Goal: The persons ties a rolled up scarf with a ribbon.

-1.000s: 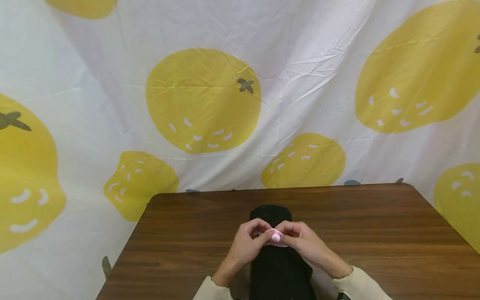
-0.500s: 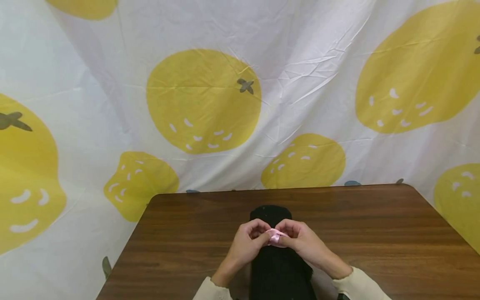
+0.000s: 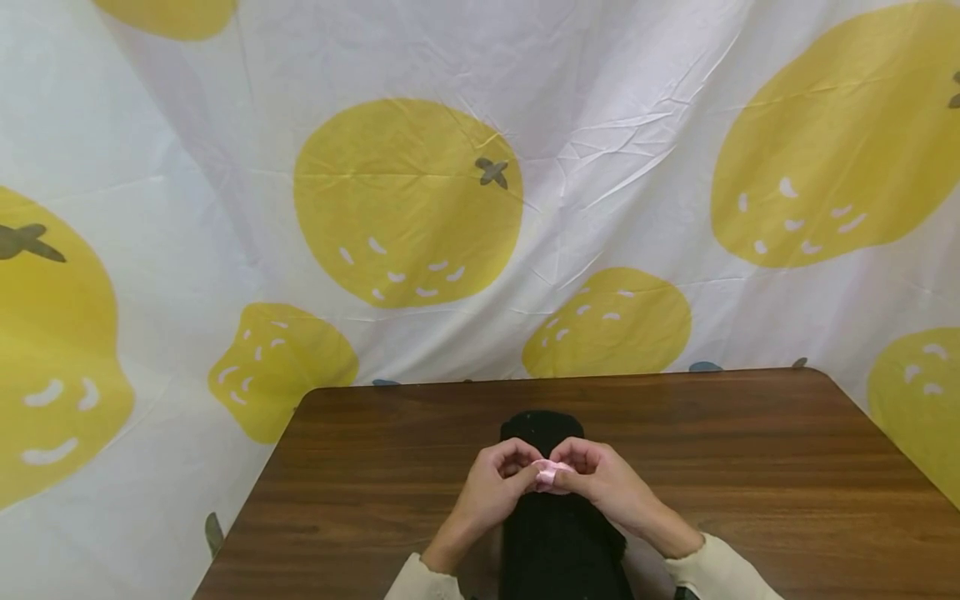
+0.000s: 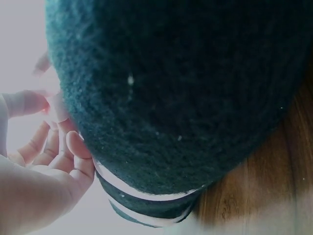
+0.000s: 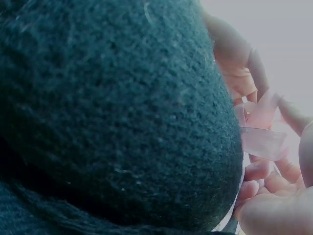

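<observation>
A black, fuzzy fabric bundle (image 3: 558, 550), long and rounded at its far end, lies on the table in the head view. Over it, my left hand (image 3: 487, 487) and right hand (image 3: 618, 492) meet, each pinching a shiny pink ribbon (image 3: 548, 472) between thumb and fingers. In the left wrist view a pale band (image 4: 142, 192) runs around the dark bundle, below its broad near face. Crossing pink ribbon ends (image 5: 264, 142) show between the fingers in the right wrist view. Whether they form a knot is hidden by the fingers.
The brown wooden table (image 3: 360, 475) extends to both sides of the bundle. Behind its far edge hangs a white cloth (image 3: 600, 192) printed with yellow lemons. Pale sleeves (image 3: 716, 571) cover my forearms.
Both hands stay nearly in place. The pink ribbon between the fingertips has shifted a little and looks narrower and flatter than one second ago.
</observation>
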### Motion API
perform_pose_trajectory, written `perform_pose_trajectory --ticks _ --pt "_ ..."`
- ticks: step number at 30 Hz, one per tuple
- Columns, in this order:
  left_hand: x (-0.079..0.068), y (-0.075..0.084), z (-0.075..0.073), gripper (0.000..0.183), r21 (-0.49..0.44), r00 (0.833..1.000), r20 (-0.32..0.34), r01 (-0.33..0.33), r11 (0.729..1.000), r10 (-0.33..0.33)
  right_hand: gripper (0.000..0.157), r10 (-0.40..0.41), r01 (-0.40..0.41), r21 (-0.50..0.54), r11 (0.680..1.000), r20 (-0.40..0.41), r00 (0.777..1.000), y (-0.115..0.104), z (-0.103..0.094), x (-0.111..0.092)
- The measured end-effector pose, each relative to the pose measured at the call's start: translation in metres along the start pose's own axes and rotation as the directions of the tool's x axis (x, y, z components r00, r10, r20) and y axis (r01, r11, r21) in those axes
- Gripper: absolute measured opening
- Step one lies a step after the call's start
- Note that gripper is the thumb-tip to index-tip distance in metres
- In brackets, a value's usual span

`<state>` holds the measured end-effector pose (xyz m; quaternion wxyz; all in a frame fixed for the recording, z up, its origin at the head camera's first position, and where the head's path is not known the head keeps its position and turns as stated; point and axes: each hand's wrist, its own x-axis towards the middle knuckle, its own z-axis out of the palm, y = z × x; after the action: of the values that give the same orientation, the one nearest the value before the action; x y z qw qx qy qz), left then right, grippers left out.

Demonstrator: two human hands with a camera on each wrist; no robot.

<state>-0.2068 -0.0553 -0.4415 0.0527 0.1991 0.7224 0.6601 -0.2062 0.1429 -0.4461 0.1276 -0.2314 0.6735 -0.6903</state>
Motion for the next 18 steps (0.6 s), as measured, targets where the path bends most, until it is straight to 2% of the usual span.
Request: perform_pose_trajectory --ticks 8,11,13,15,17,18 --pt "0.0003 0.0001 -0.0003 0.014 0.029 1.0 -0.003 -0.004 1.0 0.004 0.016 0.002 -0.002 0.052 0.999 -0.003 1.0 -0.0022 0.0007 -0.0004" --pt "0.0002 0.0002 0.0 0.013 0.044 1.0 -0.007 -0.011 0.999 0.012 0.016 -0.016 0.017 0.048 0.999 -0.017 1.0 -0.003 0.0016 -0.0013" --pt "0.0 -0.0003 0.0002 0.012 0.046 1.0 -0.008 -0.019 0.999 0.019 0.018 -0.047 0.047 0.02 0.999 -0.032 0.998 -0.0033 0.0031 -0.0019" --pt "0.0 -0.0007 0.0004 0.012 0.049 1.0 -0.01 -0.025 0.998 0.026 0.019 -0.113 0.11 -0.05 0.993 -0.048 0.992 -0.0039 0.0055 -0.0027" --pt "0.0001 -0.001 0.0004 0.011 0.048 1.0 -0.009 -0.03 0.998 0.03 0.017 -0.206 0.193 -0.157 0.969 -0.076 0.976 -0.0046 0.0082 -0.0035" --pt "0.0002 -0.001 0.0004 0.012 0.052 0.999 -0.011 -0.03 0.998 0.03 0.017 -0.267 0.242 -0.226 0.943 -0.087 0.96 -0.005 0.0094 -0.0041"
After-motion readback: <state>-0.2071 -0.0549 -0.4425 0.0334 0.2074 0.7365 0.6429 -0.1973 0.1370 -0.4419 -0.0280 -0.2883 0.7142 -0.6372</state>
